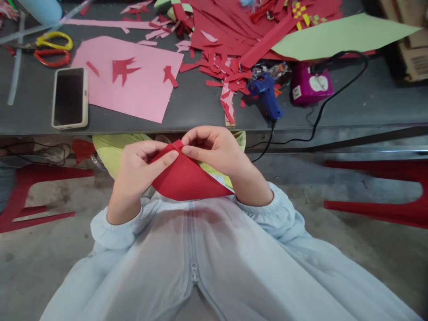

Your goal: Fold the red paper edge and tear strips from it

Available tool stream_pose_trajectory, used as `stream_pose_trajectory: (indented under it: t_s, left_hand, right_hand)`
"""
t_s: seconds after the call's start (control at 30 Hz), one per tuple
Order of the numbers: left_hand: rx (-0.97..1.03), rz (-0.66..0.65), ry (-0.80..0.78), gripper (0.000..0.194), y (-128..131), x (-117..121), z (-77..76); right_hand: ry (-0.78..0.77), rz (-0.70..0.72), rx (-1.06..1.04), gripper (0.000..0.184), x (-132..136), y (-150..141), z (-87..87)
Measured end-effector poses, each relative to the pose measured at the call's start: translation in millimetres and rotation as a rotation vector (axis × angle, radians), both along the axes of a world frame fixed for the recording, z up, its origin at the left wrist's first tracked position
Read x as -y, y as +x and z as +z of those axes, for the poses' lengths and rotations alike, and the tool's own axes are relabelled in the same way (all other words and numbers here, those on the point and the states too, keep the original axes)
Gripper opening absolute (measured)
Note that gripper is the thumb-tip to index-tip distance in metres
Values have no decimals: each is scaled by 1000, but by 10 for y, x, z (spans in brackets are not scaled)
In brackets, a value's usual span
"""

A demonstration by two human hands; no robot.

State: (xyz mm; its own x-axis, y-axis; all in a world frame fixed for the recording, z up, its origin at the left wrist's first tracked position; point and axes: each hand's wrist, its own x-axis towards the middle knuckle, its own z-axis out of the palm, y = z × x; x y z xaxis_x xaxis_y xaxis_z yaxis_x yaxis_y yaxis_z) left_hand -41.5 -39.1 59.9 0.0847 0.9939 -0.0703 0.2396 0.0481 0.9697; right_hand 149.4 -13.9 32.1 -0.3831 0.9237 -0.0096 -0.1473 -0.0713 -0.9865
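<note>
A sheet of red paper [192, 180] is held in front of my body, just below the table's near edge. Its top corner is folded into a small point, and its lower side bows outward. My left hand [142, 167] grips the left part of the paper, thumb pressed on the front and fingers behind. At the folded corner my right hand [217, 149] pinches the paper between thumb and index finger; the other fingers curl in. The back of the paper is hidden.
On the dark table [197, 111] lie a phone [69, 98], scissors [53, 49], pink paper [133, 82], red scraps [222, 71] and a green sheet [337, 38]. A blue glue gun [269, 96] sits near a purple box [310, 84] with a black cord. Red stools [384, 205] flank me.
</note>
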Motion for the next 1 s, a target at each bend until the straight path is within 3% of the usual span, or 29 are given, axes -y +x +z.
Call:
stream_pose_trajectory:
  t_s: [0.5,0.77,0.87,1.0]
  left_hand:
    - [35,61,21,13,18,15,-6]
    - [32,29,-9,16,-31,-36,-12]
    - [31,117,42,19,-72,-96,-9]
    - [281,228,-42,32,-168,-209,-66]
  right_hand:
    - [116,-123,-4,31,53,-77,33]
    - [-140,26,-41,33,14,-11,24]
    - [-172,-23,-25,32,-11,32,1]
    - [-163,-164,-42,31,-71,67,-52]
